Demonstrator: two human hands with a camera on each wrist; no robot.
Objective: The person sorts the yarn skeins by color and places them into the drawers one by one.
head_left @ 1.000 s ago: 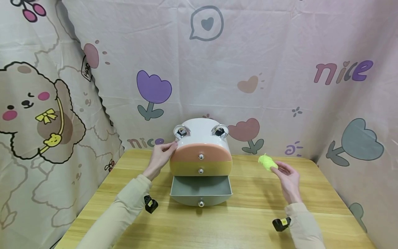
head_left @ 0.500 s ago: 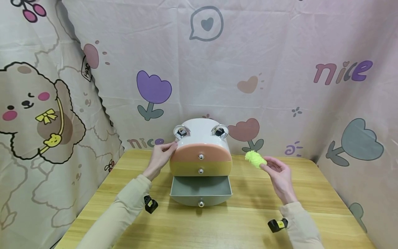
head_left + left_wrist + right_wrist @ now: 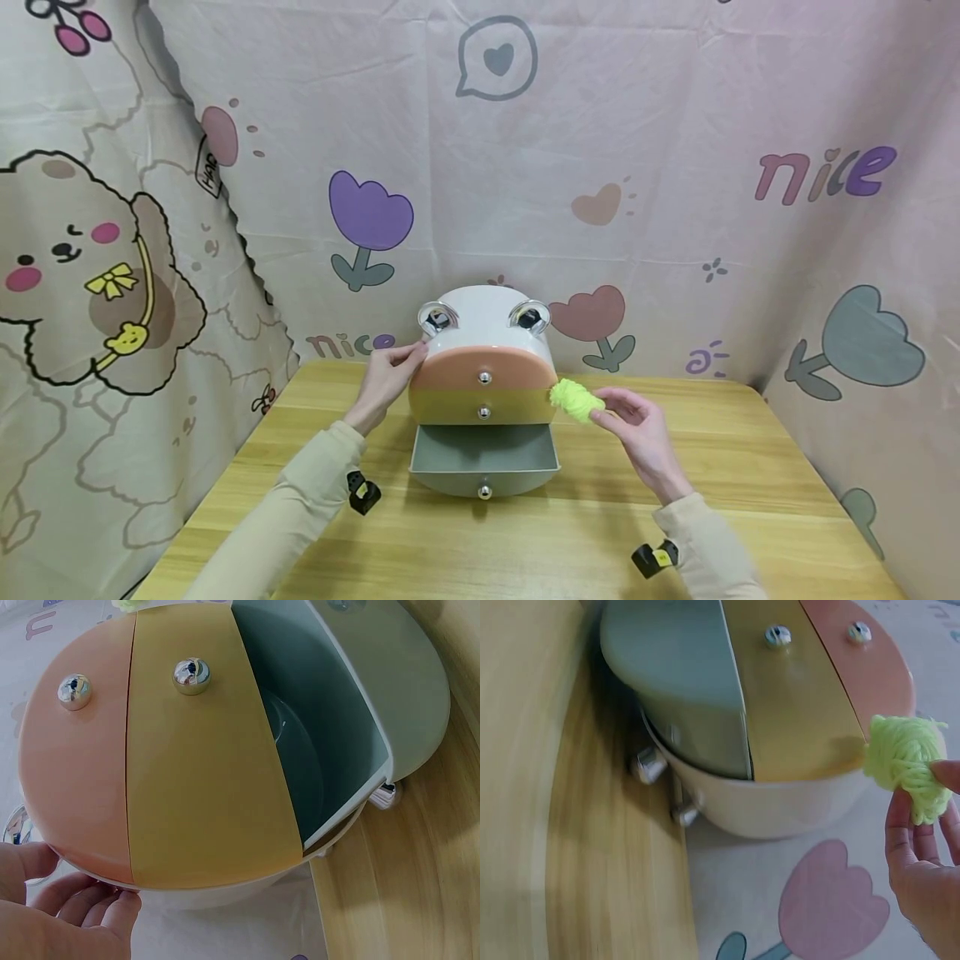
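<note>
A small drawer cabinet (image 3: 495, 317) with a white body and frog-like eyes stands mid-table. Its orange top drawer (image 3: 450, 368) and yellow middle drawer (image 3: 450, 407) are closed; the grey-green bottom drawer (image 3: 442, 482) is pulled out, with nothing visible inside in the head view. My left hand (image 3: 386, 385) holds the cabinet's upper left side, thumb and bent fingertips against the rim in the left wrist view. Between thumb and fingers, my right hand (image 3: 637, 433) pinches a neon yellow-green bundle of yarn (image 3: 576, 400) beside the cabinet's right edge.
The wooden table (image 3: 600, 533) reaches back to a printed cloth backdrop (image 3: 675, 100). Another cloth hangs at the left. Round silver knobs, such as the bottom one (image 3: 485, 492), stick out from the drawer fronts.
My right hand has carried the yarn bundle leftward, from well right of the cabinet to its right edge. The left hand and the cabinet have stayed in place.
</note>
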